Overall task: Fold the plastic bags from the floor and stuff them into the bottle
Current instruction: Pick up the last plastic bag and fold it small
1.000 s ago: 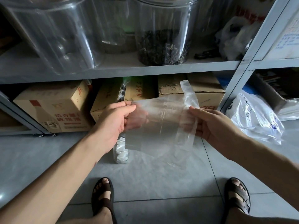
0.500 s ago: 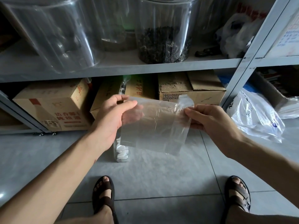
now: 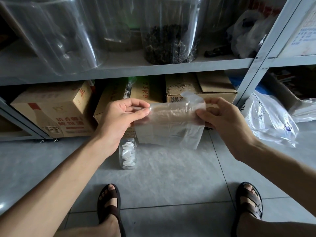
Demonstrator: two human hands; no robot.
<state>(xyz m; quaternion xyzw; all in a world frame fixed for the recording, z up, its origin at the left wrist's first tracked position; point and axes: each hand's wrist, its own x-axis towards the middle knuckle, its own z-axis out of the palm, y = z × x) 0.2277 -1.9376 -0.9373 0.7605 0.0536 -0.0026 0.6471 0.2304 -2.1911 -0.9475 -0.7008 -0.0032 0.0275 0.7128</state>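
Observation:
A clear plastic bag (image 3: 171, 125) hangs folded over in front of me, above the floor. My left hand (image 3: 119, 117) pinches its upper left edge between thumb and fingers. My right hand (image 3: 224, 120) pinches the upper right edge. A small flap of the bag sticks up near the right hand. Below the bag stands a clear plastic bottle (image 3: 127, 153) on the floor, holding white folded bags; my left wrist hides its top. More thin plastic (image 3: 162, 170) lies spread flat on the tiles under the bag.
A grey metal shelf (image 3: 153, 68) faces me, with big clear jars (image 3: 171, 29) on top and cardboard boxes (image 3: 51, 113) underneath. A white printed bag (image 3: 268, 120) lies on the floor at the right. My sandalled feet (image 3: 109, 200) stand at the bottom.
The bag was folded shorter: its long hanging part came up and the raised flap on the right dropped down. Both hands rose slightly and keep pinching the top edge.

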